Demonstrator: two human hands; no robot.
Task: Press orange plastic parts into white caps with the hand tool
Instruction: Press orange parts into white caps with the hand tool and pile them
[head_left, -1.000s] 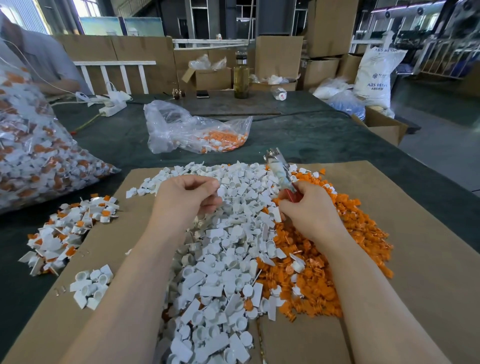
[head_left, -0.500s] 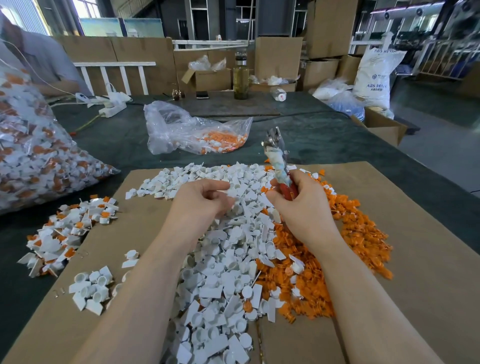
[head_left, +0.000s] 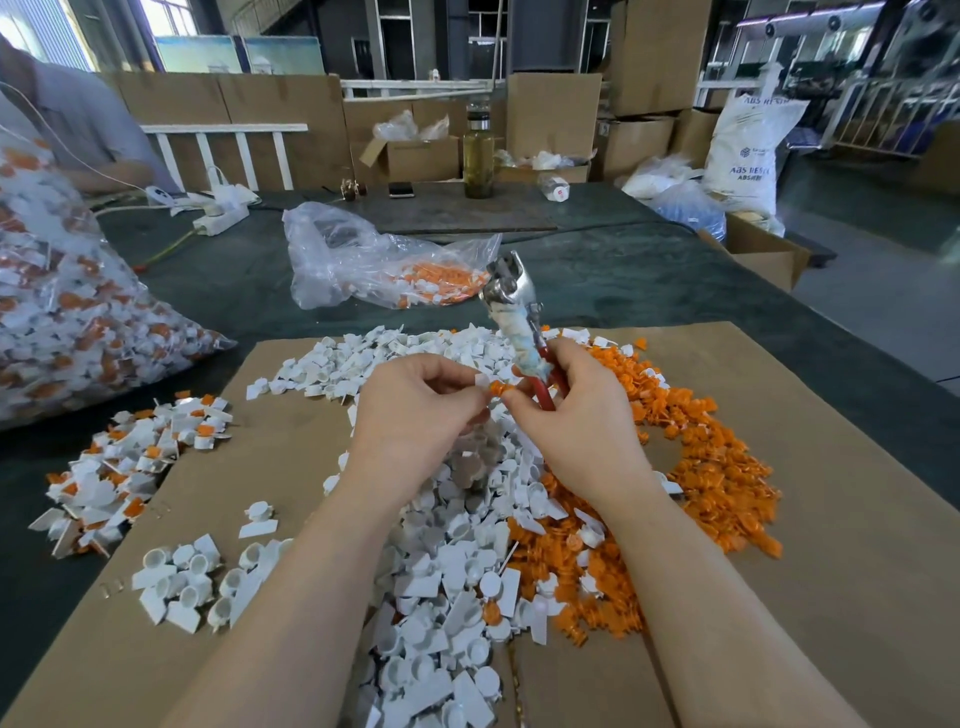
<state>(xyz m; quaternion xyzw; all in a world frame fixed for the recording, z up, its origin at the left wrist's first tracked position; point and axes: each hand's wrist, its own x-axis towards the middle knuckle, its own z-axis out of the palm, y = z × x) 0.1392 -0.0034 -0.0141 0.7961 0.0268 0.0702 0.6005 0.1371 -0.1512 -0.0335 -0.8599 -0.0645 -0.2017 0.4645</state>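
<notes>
We see both hands raised together above the heap of white caps (head_left: 447, 561) on the cardboard sheet (head_left: 831, 571) that covers the desk (head_left: 649, 280). The left hand (head_left: 415, 415) has its fingers curled and pinches a small white cap (head_left: 482, 381) at the fingertips. The right hand (head_left: 576, 421) grips the red handles of the hand tool (head_left: 511, 306), whose metal head points up and away from us, while its thumb and forefinger also pinch an orange part (head_left: 497, 388) touching the white cap. To the right of the white heap lies the pile of orange parts (head_left: 717, 467). At the left edge of the cardboard we see a smaller pile of assembled pieces (head_left: 119, 467), with a few loose white caps (head_left: 187, 577) nearer us. Farther back lie a clear bag (head_left: 363, 260) holding orange pieces and a large full bag (head_left: 67, 322).
</notes>
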